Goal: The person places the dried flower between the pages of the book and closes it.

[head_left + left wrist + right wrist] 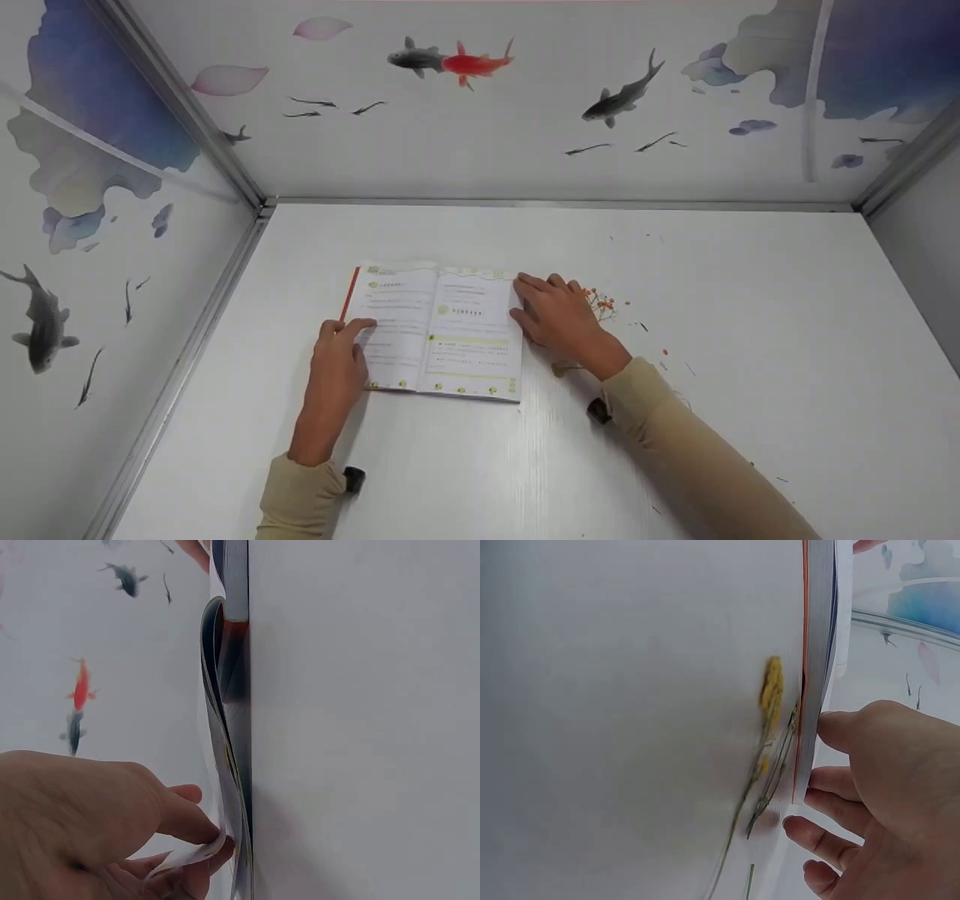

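An open book (472, 352) with printed pages and a red cover edge lies flat on the white table. At its left side my left hand (337, 367) pinches the curled edge of a page (187, 859) between thumb and finger, as the left wrist view shows. My right hand (562, 322) rests along the book's upper right edge. In the right wrist view its thumb and fingertips touch the side of the thick page block (819, 652), the fingers loosely extended. Just beside that edge lies a dried yellow flower (771, 686) on a long stem.
A sprig of small orange berries (600, 304) lies beyond the right hand, partly covered by it. Loose bits of stem (691, 369) and berry (664, 352) are scattered across the table's right side. Walls with painted fish (476, 64) stand behind and to the left.
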A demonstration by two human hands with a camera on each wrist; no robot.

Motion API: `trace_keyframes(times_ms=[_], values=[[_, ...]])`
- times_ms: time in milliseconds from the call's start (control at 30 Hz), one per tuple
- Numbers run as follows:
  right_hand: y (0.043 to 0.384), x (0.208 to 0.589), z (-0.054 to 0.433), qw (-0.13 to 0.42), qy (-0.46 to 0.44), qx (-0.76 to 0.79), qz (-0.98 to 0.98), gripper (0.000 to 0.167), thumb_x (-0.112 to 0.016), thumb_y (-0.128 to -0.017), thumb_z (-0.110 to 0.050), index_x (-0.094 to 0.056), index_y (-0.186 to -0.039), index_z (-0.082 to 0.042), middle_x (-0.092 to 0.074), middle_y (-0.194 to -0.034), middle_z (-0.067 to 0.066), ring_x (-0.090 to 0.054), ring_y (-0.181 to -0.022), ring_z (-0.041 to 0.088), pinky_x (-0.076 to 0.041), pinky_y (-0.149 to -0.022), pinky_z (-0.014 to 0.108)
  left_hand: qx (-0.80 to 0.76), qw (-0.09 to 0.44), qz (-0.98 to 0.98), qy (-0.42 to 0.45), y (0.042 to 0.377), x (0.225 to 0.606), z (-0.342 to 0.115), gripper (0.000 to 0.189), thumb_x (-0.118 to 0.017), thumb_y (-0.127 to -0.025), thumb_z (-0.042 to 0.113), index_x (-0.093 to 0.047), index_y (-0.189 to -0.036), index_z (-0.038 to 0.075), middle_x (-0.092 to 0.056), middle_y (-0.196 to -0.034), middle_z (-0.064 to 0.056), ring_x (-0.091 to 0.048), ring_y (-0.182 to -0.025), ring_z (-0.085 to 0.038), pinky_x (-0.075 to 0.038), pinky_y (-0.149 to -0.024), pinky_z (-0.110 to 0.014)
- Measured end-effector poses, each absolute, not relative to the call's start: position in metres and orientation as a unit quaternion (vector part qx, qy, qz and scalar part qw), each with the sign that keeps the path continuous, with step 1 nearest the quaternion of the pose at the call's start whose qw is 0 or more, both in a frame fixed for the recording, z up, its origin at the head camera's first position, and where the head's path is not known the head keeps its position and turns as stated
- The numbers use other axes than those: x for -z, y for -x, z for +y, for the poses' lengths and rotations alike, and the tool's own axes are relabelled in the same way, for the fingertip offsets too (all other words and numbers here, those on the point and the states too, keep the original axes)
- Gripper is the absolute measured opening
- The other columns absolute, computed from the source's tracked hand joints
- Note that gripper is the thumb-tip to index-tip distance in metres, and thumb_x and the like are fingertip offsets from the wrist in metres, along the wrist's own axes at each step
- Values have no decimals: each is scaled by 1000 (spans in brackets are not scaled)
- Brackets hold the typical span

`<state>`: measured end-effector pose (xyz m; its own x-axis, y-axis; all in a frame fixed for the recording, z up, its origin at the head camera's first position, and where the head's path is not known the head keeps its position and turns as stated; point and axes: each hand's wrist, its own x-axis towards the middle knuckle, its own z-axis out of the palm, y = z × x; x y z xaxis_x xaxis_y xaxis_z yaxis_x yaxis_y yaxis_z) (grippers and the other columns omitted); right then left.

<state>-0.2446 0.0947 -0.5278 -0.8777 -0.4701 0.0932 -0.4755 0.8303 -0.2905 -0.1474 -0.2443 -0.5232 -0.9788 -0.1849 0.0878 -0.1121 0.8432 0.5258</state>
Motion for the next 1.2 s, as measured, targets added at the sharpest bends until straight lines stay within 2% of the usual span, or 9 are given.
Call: trace_keyframes(times_ms=[300,433,533,600,700,800,933,1067,1200], values=[[245,528,95,22,-253,-156,-955,54,-64,-110,-39,-60,-155,-10,-56,-164,10,-61,-126,36,-50,-100,56,245,57,-965,-78,154,524,-239,37,-58,-100,-13,-76,-128,3,-53,-142,-36,-59,-122,-48,-57,-95,-56],[246,528,95,24,-251,-157,-955,53,-64,-110,-38,-60,-155,-10,-57,-163,10,-62,-126,37,-50,-99,56,224,51,-969,-89,159,520,-233,21,-68,-104,13,-77,-120,3,-41,-160,-35,-44,-143,-56,-45,-107,-68],[246,528,95,24,-248,-155,-956,53,-64,-110,-38,-60,-155,-10,-57,-163,10,-62,-126,37,-50,-99,56,205,45,-973,-95,163,518,-225,39,-71,-104,37,-74,-117,1,-30,-169,-33,-29,-153,-56,-32,-116,-74],[245,527,95,22,-247,-154,-956,54,-65,-109,-38,-60,-155,-10,-57,-163,10,-62,-126,37,-50,-100,57,195,51,-975,-92,166,517,-218,46,-73,-102,44,-72,-117,0,-27,-170,-32,-26,-155,-55,-28,-119,-73],[244,526,95,18,-246,-154,-957,54,-65,-109,-38,-60,-155,-10,-56,-163,10,-62,-126,37,-50,-100,57,184,77,-978,-68,169,519,-208,43,-77,-101,37,-70,-122,0,-33,-169,-31,-30,-156,-52,-30,-121,-71],[244,526,96,13,-245,-157,-957,55,-65,-110,-39,-59,-156,-10,-56,-164,10,-62,-126,37,-50,-99,56,182,108,-977,-17,171,520,-199,32,-76,-101,19,-71,-128,3,-47,-163,-27,-38,-156,-48,-36,-121,-67],[244,527,97,14,-247,-165,-955,54,-64,-110,-38,-59,-156,-10,-55,-164,10,-61,-126,37,-49,-98,56,184,135,-972,63,174,522,-189,30,-72,-102,3,-74,-131,8,-68,-144,-19,-60,-143,-41,-49,-115,-62],[245,527,98,22,-254,-169,-952,55,-66,-109,-38,-59,-155,-10,-57,-163,10,-61,-125,37,-49,-96,56,179,117,-973,86,175,521,-185,28,-71,-103,4,-77,-129,13,-74,-135,-13,-74,-122,-36,-61,-97,-53],[248,527,100,18,-256,-177,-950,56,-67,-108,-40,-60,-155,-11,-58,-162,9,-61,-126,37,-49,-98,56,175,88,-978,71,174,520,-184,27,-68,-106,6,-76,-129,16,-74,-133,-10,-75,-119,-33,-64,-86,-49]])
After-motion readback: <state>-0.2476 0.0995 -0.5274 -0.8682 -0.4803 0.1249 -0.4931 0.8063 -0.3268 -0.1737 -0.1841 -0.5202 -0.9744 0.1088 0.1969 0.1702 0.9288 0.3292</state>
